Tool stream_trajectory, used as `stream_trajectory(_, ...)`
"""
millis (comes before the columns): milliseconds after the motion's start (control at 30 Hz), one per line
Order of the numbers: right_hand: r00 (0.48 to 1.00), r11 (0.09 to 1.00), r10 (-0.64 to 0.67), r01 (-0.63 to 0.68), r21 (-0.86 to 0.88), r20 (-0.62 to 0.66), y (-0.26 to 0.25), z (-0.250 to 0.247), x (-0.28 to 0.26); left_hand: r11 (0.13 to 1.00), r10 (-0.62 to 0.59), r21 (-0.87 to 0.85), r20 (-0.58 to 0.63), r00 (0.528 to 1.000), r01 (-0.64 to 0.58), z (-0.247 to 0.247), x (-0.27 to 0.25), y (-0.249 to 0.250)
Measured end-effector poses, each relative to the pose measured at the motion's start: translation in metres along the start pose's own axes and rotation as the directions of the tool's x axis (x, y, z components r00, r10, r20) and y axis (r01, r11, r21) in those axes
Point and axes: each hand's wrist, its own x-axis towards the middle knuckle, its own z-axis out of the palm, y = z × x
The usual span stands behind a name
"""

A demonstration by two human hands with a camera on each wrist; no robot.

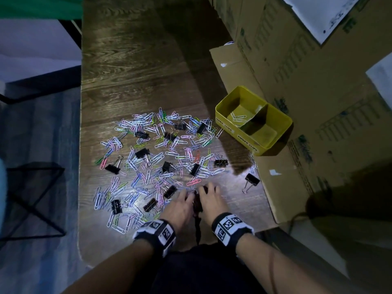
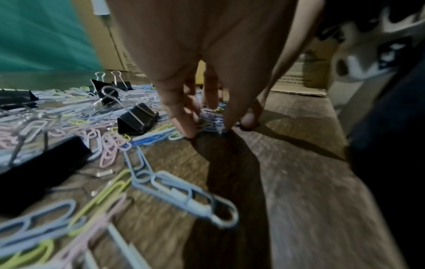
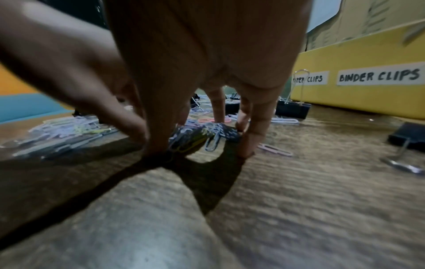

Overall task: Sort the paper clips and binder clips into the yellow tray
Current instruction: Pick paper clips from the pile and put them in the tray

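Observation:
Coloured paper clips and several black binder clips lie scattered on the dark wooden table. My left hand and right hand sit side by side at the pile's near edge. Between them is a small heap of paper clips. The right hand curls thumb and fingers round that heap. The left hand has its fingertips curled down onto clips on the table. The yellow tray stands to the right with a few paper clips in its far compartment. Its wall is labelled "PAPER CLIPS" and "BINDER CLIPS".
Cardboard boxes line the table's right side behind the tray. One binder clip lies apart near a box flap, right of my right hand. The table's left edge drops to the floor, where a black wire stand sits.

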Motion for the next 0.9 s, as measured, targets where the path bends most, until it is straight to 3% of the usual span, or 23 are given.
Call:
stream_trajectory(100, 0.999, 0.996, -0.044, 0.045, 0.075, -0.008, 0.006, 0.000, 0.000, 0.999, -0.038, -0.014, -0.034, 0.999, 0.037, -0.003, 0.011, -0.003)
stream_trajectory(233, 0.996, 0.977, -0.087, 0.092, 0.193, -0.033, 0.013, -0.003, 0.004, 0.991, 0.027, 0.129, -0.003, 1.000, -0.026, -0.001, 0.017, -0.009)
stream_trajectory(433, 0.995, 0.964, -0.095, 0.100, 0.247, -0.033, 0.023, -0.011, 0.002, 0.992, 0.123, -0.027, -0.093, 0.988, -0.126, -0.008, 0.022, -0.018)
stream_trajectory(567, 1.000, 0.941, 0.004, -0.003, 0.339, -0.003, 0.032, -0.011, 0.005, 0.987, 0.122, -0.091, -0.139, 0.983, -0.136, -0.015, 0.023, -0.025)
stream_trajectory(767, 0.992, 0.807, 0.117, -0.073, 0.587, -0.038, 0.042, -0.016, 0.011, 0.974, 0.110, -0.173, -0.188, 0.976, -0.143, -0.030, 0.029, -0.032)
stream_trajectory(900, 0.992, 0.695, 0.116, -0.049, 0.717, -0.044, 0.047, -0.029, 0.013, 0.912, 0.013, -0.398, -0.213, 0.977, -0.098, -0.042, 0.031, -0.035)
